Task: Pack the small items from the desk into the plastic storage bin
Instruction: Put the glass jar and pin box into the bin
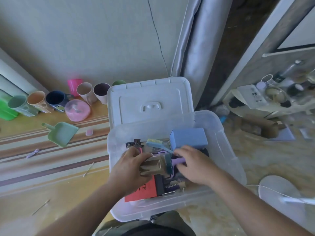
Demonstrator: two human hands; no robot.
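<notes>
Left hand grips a tan ribbed jar with a dark lid, over the clear bin. Right hand, just right of it, fingers curled round a purple handle in the bin. Blue box beyond the right hand. Bin's white lid stands behind. Left of the left hand: striped wood desk, green scoop, row of cups along the wall. Right: mottled floor.

Both hands covered much of the bin's contents, so the items beneath could not be told. The right hand hid the lilac handle's end. The shelf clutter was blurred, and the green container was cut off at the left edge.
</notes>
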